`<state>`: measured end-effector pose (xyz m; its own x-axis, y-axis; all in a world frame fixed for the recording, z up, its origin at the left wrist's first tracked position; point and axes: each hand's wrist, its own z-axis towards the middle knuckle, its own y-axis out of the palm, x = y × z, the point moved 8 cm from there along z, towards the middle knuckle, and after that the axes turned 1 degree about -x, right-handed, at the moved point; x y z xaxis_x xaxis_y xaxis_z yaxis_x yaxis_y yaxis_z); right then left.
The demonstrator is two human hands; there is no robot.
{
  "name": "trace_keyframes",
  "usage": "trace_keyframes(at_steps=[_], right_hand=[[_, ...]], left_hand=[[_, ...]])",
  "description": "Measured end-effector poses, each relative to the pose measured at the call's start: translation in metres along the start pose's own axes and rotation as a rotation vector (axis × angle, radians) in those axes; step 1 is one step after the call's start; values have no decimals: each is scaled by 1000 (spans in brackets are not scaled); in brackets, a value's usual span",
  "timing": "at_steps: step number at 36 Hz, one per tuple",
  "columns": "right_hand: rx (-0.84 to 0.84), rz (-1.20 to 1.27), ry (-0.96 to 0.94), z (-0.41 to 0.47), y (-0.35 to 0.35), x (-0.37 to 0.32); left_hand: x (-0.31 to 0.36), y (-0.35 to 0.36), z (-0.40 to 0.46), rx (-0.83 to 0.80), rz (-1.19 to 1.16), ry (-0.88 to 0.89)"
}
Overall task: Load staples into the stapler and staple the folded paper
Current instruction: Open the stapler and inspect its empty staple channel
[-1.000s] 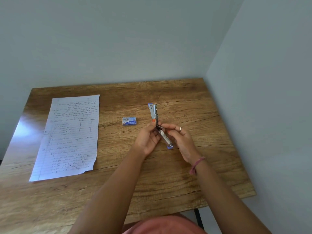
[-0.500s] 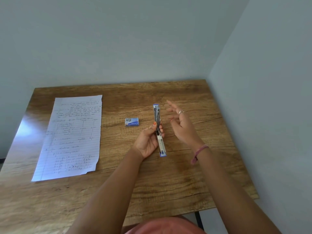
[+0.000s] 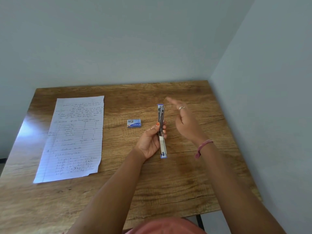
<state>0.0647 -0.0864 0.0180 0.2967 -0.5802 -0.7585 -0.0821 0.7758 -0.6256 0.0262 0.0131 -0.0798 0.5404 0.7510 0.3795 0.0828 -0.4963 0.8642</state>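
Loading step in hand: left hand [image 3: 152,141] grips the blue-tipped metal stapler [image 3: 161,130], swung fully open, at its hinge; right hand [image 3: 185,120] hovers beside, fingers straight, empty; next likely fetch staples from small blue box [image 3: 134,123] left of the grip.

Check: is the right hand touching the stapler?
Apart. The head view shows bare table between the open right hand and the stapler, held by the left hand.
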Motion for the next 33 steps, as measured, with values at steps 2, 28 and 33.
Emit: trace_keyframes(at_steps=[2, 28, 33], right_hand=[[35, 18, 14, 0, -4, -2], [-86, -262, -193, -5, 0, -15], [189, 74, -132, -4, -26, -15]], left_hand=[[0, 0, 1, -4, -2, -2], [3, -5, 3, 13, 2, 36], [6, -5, 4, 28, -2, 73]])
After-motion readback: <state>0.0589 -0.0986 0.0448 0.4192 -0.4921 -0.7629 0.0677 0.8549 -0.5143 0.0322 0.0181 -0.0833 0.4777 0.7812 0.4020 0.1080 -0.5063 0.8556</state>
